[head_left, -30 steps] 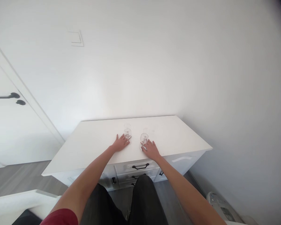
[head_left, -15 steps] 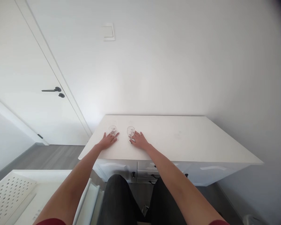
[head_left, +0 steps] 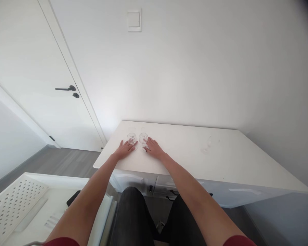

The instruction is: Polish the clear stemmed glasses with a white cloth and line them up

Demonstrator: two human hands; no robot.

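Two small clear stemmed glasses stand close together near the left end of a white dresser top (head_left: 195, 153). My left hand (head_left: 125, 150) lies flat on the top, fingers stretched out, its fingertips at the foot of the left glass (head_left: 131, 138). My right hand (head_left: 154, 149) also lies flat with fingers spread, touching the foot of the right glass (head_left: 143, 138). Whether the stems sit between my fingers is too small to tell. Both forearms reach forward over my dark trousers.
The dresser stands against a white wall with a light switch (head_left: 134, 20) above it. A white door (head_left: 28, 68) with a black handle (head_left: 66, 89) is at the left. A white perforated piece of furniture (head_left: 12, 205) with a dark flat object (head_left: 73, 198) is at the lower left. The floor is grey.
The view has swung left, so the door and the perforated furniture have come into sight. Both hands stay by the glasses, which now stand closer together.
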